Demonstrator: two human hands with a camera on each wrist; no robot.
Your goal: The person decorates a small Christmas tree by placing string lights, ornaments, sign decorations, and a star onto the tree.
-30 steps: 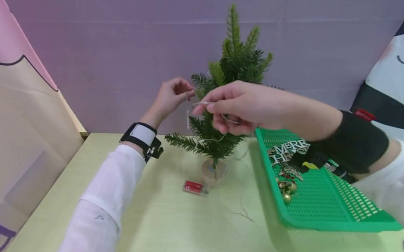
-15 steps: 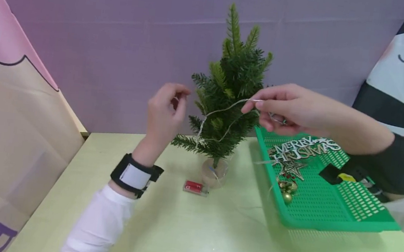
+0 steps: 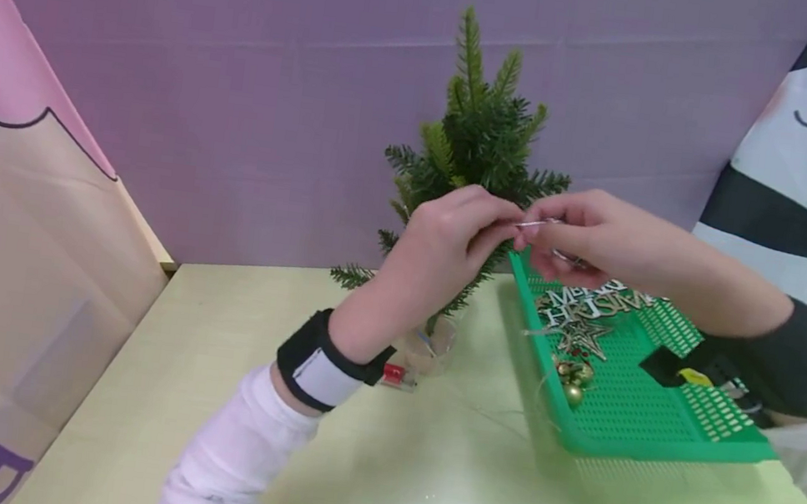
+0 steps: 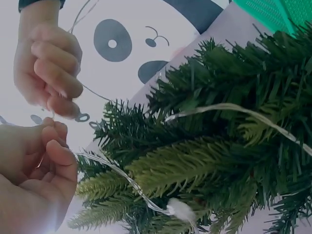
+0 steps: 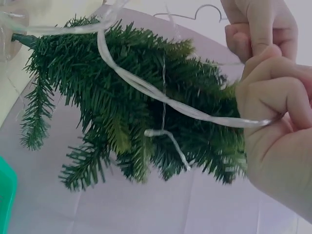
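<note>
A small green artificial tree [image 3: 479, 139] stands in a clear jar [image 3: 430, 346] on the table. A thin clear light wire [image 5: 146, 87] with tiny bulbs [image 4: 180, 211] winds across its branches. Both hands meet in front of the tree's right side. My left hand [image 3: 478, 226] reaches across the tree and pinches the wire [image 4: 122, 176] between thumb and fingers. My right hand [image 3: 561, 225] pinches the same wire [image 3: 539, 222] just beside it, its other fingers curled. In the right wrist view my right hand [image 5: 278, 117] grips the wire's end and the left hand [image 5: 258, 29] is above it.
A green perforated tray [image 3: 657, 401] sits tilted at the right, holding a "Merry Christmas" sign [image 3: 589, 304], a star and gold bells [image 3: 573, 378]. A red battery box [image 3: 397, 376] lies by the jar. Purple and cartoon-printed panels wall in the pale table [image 3: 377, 467].
My right hand carried the wire from the tree's left side across to its right. The left hand let go, then swung right in front of the tree and pinched the wire beside the right hand.
</note>
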